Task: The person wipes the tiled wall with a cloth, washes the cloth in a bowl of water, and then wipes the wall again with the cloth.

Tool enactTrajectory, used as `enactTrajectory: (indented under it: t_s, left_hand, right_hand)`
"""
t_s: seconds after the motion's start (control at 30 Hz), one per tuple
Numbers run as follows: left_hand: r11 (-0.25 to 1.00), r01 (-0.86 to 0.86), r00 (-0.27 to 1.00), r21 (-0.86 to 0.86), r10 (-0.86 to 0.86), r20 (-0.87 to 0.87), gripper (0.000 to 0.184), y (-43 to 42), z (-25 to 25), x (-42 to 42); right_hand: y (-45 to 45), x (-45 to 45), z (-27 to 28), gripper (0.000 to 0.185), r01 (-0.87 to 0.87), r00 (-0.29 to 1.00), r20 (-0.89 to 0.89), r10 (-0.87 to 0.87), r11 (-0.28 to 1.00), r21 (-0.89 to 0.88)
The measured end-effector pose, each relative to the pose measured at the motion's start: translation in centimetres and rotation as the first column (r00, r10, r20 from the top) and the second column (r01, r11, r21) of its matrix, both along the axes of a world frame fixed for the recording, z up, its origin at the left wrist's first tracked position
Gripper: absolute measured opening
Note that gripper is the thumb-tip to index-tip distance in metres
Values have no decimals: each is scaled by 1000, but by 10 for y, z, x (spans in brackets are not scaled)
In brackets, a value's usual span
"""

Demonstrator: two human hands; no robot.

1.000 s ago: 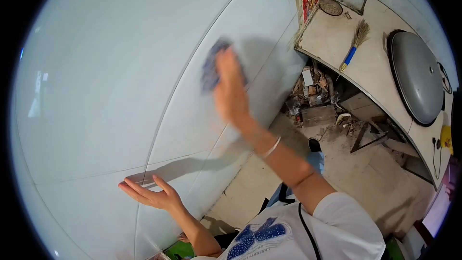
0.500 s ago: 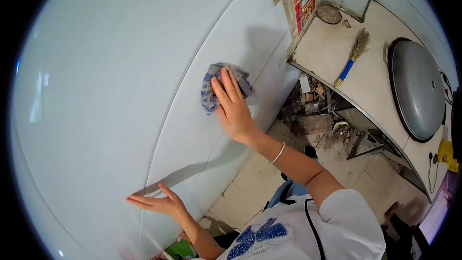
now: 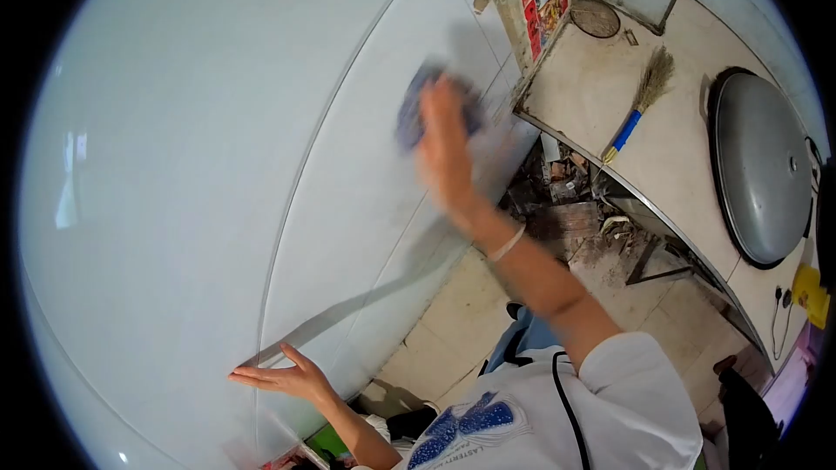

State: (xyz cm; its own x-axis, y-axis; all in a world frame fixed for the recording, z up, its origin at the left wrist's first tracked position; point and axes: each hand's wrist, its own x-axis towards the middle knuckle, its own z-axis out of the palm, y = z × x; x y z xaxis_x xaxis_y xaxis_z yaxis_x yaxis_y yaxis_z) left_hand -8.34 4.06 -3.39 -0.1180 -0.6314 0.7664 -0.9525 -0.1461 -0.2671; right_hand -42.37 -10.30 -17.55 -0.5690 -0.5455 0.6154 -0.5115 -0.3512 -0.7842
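Cloth (image 3: 411, 122) is up at 12 o'clock against the wall (image 3: 192, 165), under our right hand (image 3: 446, 152), too blurry to tell if we're gripping it. Our left hand (image 3: 294, 376)'s at 7, thumb spread; brush (image 3: 639, 108) at 2.

Cloth (image 3: 409, 116) is blurred blue-grey. Wall (image 3: 192, 165) is pale blue-white, grey-lined. Shirt (image 3: 627, 400) is white, blue print (image 3: 489, 418). Brush (image 3: 625, 130) is blue-handled, tan-bristled. Far poster (image 3: 544, 0) is red, yellow. Right lid (image 3: 759, 165) is grey, black-rimmed.
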Motion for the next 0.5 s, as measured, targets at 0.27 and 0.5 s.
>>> enactTrajectory:
  t_s: [0.27,0.5]
  left_hand:
    - [1000,4,999,-20,-3,41,91,-5,-7,9]
    - [999,-48,998,13,48,30,91,-2,-7,4]
  right_hand:
    - [43,61,-26,61,-213,967,187,171,949,234]
    - [-42,-85,-85,60,-151,651,757,-63,966,210]
